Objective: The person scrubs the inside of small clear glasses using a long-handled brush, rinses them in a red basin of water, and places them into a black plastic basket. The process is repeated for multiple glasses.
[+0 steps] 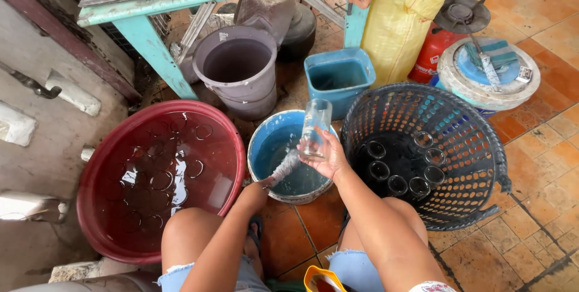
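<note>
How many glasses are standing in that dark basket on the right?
7 show in the dark basket, mouths up in two rows on its floor; its near wall may hide more. Another glass is in the right hand.

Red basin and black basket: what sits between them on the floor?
In the head view, a blue bucket of water sits between the red basin and the black basket, under the glass and brush.

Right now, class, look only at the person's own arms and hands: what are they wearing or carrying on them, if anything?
Both arms are bare from the frame's edge down: no sleeves show, and no gloves cover the left hand or the right hand. No watch, bracelet or ring is visible. Both hands look wet. Frayed light-blue denim shorts show at the knees.
</note>
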